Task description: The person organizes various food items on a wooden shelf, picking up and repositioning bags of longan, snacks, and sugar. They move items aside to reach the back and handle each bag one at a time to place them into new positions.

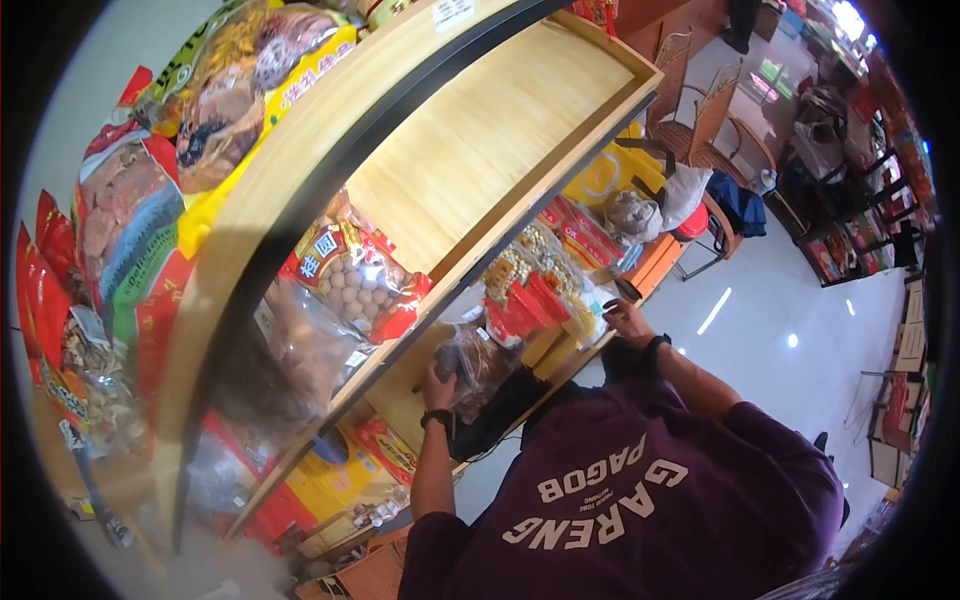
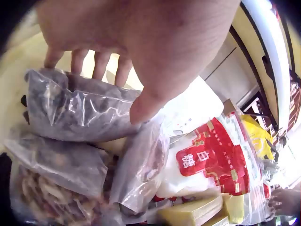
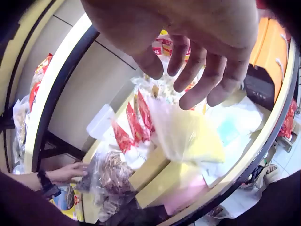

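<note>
In the left wrist view, a clear bag of dark pieces (image 2: 82,110) lies on the shelf; my left hand (image 2: 136,42) grips its upper edge, thumb on the near side and fingers over the far side. The head view shows the left hand (image 1: 440,388) at the same shelf. Relaxed and holding nothing, my right hand (image 3: 197,56) hangs above a translucent bag (image 3: 176,129) with something yellow; in the head view that hand (image 1: 627,320) is near the shelf's right edge. Red-and-white sugar packets (image 2: 207,160) lie right of the dark bag.
Above is a wooden shelf (image 1: 470,130) with a bag of round brown goods (image 1: 355,285) at its lower end. Yellow blocks (image 2: 193,212) and bags of dried goods (image 2: 56,188) crowd the lower shelf. Chairs (image 1: 705,110) stand beyond, on the right.
</note>
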{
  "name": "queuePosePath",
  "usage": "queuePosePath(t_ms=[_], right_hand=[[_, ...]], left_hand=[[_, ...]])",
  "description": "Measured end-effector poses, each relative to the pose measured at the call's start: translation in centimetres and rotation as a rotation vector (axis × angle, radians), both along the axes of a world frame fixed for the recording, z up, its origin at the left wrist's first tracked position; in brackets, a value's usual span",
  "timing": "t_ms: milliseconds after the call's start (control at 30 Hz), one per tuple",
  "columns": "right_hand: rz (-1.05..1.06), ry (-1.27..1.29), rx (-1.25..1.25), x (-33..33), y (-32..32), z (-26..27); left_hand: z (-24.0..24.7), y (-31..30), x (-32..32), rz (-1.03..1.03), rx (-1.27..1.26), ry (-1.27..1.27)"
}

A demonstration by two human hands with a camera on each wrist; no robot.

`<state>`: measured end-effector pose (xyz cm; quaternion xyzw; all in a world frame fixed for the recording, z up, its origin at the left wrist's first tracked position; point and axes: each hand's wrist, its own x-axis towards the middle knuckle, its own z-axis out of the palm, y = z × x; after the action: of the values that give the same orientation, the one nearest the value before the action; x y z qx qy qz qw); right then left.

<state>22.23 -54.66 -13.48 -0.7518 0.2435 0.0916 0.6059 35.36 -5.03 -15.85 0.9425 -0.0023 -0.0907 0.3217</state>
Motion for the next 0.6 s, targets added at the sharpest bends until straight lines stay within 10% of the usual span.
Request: queuePosePath(t_ms=[600], right_hand=[[0.117,0.135,-0.482,10.3,-7.2,-0.3]], left_hand=[[-2.1,-7.0,-11.1,0.269,-0.254,0.206]])
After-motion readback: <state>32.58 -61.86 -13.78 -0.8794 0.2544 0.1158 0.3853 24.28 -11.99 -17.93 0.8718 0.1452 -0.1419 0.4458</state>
